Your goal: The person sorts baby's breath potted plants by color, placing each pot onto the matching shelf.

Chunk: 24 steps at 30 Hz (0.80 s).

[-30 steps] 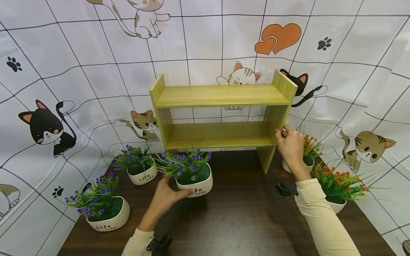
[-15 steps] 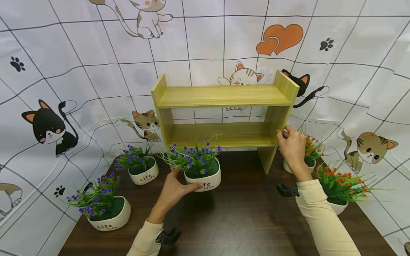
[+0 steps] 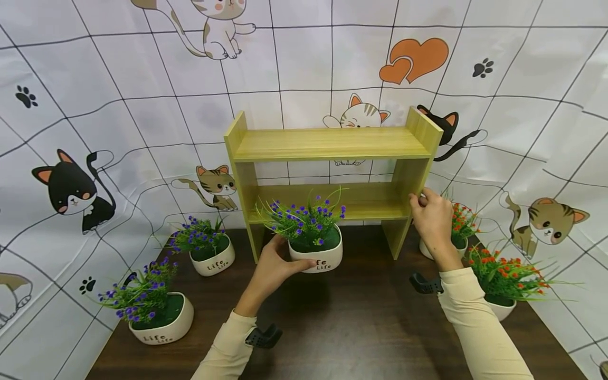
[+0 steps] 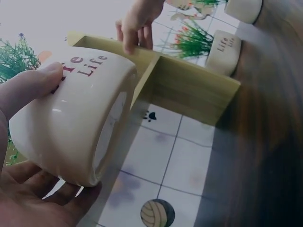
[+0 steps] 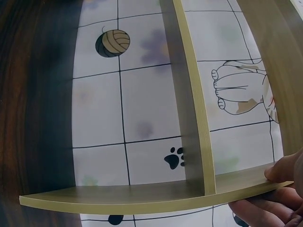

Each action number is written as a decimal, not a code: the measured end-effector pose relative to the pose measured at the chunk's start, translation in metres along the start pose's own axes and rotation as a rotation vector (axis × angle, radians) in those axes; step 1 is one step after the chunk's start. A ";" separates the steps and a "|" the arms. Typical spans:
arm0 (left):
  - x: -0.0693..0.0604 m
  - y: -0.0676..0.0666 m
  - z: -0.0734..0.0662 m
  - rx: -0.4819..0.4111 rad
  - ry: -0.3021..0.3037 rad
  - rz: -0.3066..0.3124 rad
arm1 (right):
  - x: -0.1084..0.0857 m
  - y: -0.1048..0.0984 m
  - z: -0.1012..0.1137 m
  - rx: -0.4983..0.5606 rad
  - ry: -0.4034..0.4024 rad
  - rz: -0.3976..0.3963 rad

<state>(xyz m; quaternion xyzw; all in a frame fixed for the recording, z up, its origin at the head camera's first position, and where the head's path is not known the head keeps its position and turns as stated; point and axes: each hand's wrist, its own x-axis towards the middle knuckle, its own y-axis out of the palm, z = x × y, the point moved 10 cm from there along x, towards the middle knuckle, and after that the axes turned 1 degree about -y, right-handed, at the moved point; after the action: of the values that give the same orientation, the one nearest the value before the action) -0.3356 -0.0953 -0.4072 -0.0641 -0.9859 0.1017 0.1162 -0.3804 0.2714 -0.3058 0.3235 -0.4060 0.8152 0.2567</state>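
My left hand [image 3: 274, 268] grips a potted plant [image 3: 319, 257] with purple flowers and a white pot lettered "Life", in front of the wooden shelf [image 3: 328, 144]. The thumb lies on the lettering and the fingers go round the far side; the left wrist view shows the white pot [image 4: 80, 118] tilted, its underside off the table. My right hand [image 3: 433, 216] pinches the edge of the shelf's right side panel. In the right wrist view the thumb of that hand [image 5: 279, 194] is inside the panel [image 5: 113, 207] and the fingers are outside.
Two purple-flowered pots, one nearer [image 3: 163, 324] and one farther [image 3: 212, 259], stand left on the dark table [image 3: 351, 327]. To the right are two orange-flowered plants, the front one [image 3: 505, 279] and the rear one [image 3: 461, 224], partly behind my right hand. A cat-printed wall covering [image 3: 304, 58] rises behind.
My left hand has carried the potted plant rightward and a little up, toward the middle of the shelf. The right hand keeps its hold on the side panel.
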 end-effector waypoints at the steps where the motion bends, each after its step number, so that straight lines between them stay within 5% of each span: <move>1: 0.002 0.002 -0.001 0.000 0.007 0.005 | 0.000 0.000 0.000 -0.001 0.002 0.001; 12: 0.027 0.030 -0.025 -0.040 0.093 0.046 | 0.001 -0.001 0.001 0.006 -0.006 -0.022; 24: 0.048 0.060 -0.039 -0.074 0.081 0.101 | 0.000 0.002 -0.002 -0.004 0.010 -0.005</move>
<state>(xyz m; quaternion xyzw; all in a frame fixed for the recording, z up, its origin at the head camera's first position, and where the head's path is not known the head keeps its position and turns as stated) -0.3664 -0.0231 -0.3728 -0.1219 -0.9790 0.0683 0.1482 -0.3827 0.2721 -0.3077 0.3202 -0.4054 0.8154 0.2614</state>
